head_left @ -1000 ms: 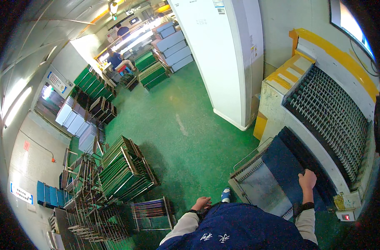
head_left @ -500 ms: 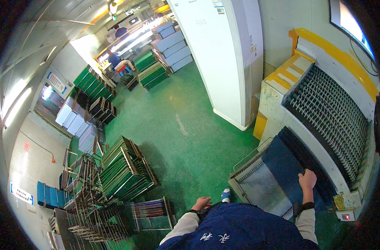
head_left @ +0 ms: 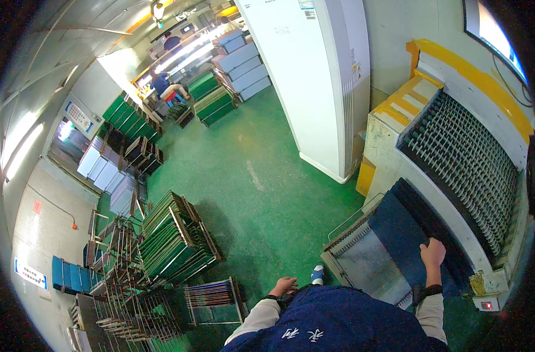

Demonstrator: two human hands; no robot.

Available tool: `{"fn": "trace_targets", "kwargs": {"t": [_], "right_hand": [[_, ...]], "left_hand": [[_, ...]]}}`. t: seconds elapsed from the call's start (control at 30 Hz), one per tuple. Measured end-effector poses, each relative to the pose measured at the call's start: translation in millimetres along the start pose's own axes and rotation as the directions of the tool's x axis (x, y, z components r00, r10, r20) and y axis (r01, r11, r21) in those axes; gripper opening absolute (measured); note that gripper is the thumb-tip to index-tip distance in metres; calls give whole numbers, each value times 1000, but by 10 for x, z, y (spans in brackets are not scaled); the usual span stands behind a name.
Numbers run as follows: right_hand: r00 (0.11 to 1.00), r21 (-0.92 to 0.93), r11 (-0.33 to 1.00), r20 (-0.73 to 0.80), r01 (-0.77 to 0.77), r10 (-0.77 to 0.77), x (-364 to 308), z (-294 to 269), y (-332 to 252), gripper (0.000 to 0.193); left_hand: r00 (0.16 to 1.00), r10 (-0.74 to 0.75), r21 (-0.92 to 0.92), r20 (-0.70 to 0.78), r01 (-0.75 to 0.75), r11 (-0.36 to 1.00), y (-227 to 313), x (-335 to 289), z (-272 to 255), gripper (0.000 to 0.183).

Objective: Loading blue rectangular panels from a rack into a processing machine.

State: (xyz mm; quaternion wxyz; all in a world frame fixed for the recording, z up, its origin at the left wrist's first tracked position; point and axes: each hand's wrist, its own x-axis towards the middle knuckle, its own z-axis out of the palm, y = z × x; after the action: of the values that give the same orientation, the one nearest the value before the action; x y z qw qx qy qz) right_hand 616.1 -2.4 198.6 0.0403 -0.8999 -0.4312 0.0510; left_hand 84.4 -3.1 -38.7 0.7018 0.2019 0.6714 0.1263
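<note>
My right hand (head_left: 433, 252) is closed on the edge of a dark blue panel (head_left: 393, 226), one of several thin dark panels standing in a slotted metal rack (head_left: 338, 249) at the lower right. A pale grey translucent-looking sheet (head_left: 373, 258) shows beside the blue panel in the same rack. My left hand (head_left: 285, 286) hangs near my waist with its fingers curled. Whatever it may hold is hidden or too small to make out.
A machine with a curved bed of rollers (head_left: 464, 170) stands just right of the rack. Ahead is a tall white cabinet (head_left: 302, 76). Racks of green boards (head_left: 173, 234) and a small wire rack (head_left: 214, 296) are at left. A seated person (head_left: 161, 85) is far back.
</note>
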Motion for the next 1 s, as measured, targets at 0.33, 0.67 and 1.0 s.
{"fn": "trace_targets", "kwargs": {"t": [0.33, 0.67, 1.0], "right_hand": [[1000, -9, 1000, 3, -3, 3, 14, 26, 18, 38], [1000, -4, 1000, -28, 10, -11, -1, 20, 19, 40], [998, 14, 1000, -52, 22, -21, 0, 35, 22, 38]], "left_hand": [[1000, -8, 11, -6, 8, 1000, 30, -33, 21, 37], [1000, -9, 8, -4, 9, 1000, 75, -88, 46, 39], [1000, -16, -19, -13, 16, 1000, 31, -51, 32, 38]]}}
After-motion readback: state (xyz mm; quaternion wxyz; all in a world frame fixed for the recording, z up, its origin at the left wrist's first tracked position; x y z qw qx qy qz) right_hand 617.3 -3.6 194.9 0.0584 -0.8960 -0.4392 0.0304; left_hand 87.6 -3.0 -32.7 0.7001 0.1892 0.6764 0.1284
